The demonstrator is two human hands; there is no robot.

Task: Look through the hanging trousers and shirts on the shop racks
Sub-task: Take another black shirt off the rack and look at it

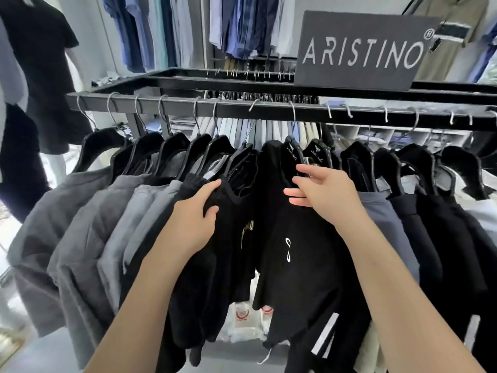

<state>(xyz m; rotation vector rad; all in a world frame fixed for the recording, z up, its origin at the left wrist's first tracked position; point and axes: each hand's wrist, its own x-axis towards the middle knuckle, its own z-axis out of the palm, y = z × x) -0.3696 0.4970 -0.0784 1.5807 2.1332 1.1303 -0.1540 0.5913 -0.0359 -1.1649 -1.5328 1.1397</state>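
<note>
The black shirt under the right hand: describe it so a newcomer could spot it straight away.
Start at the grey ARISTINO sign on the black rack. Just below it on the front rail, the right hand rests on a black shirt. Only this one carries a small white looped mark on its front.

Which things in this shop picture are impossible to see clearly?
Head view:
- Left hand fingertips: buried in the black fabric shirt.
- Small gold print on that shirt: folded, unreadable.
- White plastic-wrapped packs below: blurred, shirts cover them.
</note>
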